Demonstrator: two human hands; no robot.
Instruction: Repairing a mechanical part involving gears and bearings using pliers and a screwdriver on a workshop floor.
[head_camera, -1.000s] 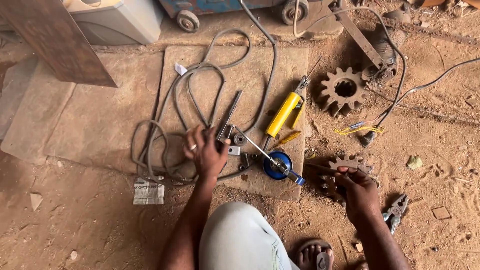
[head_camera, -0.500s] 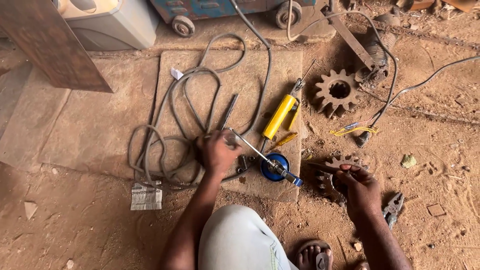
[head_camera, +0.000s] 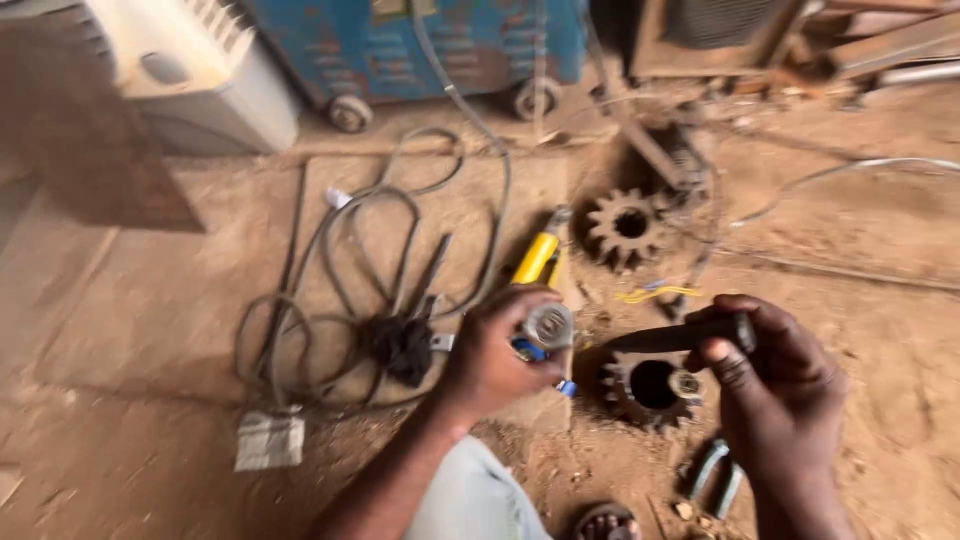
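Your left hand (head_camera: 495, 365) grips a small round metal part (head_camera: 549, 325), right hand (head_camera: 775, 375) clamps a dark bar (head_camera: 680, 335), ends not yet touching, toothed gear (head_camera: 645, 388) below them on the floor.

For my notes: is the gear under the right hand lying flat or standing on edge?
Flat: the gear lies on the dirt, its centre hole facing up.

The tool handle (head_camera: 537, 257) is showing bright yellow. The big machine (head_camera: 440, 40) is looking blue, the box (head_camera: 190, 75) beside it white. The gears (head_camera: 628, 228) are looking rusty brown, the cable (head_camera: 400, 200) grey.
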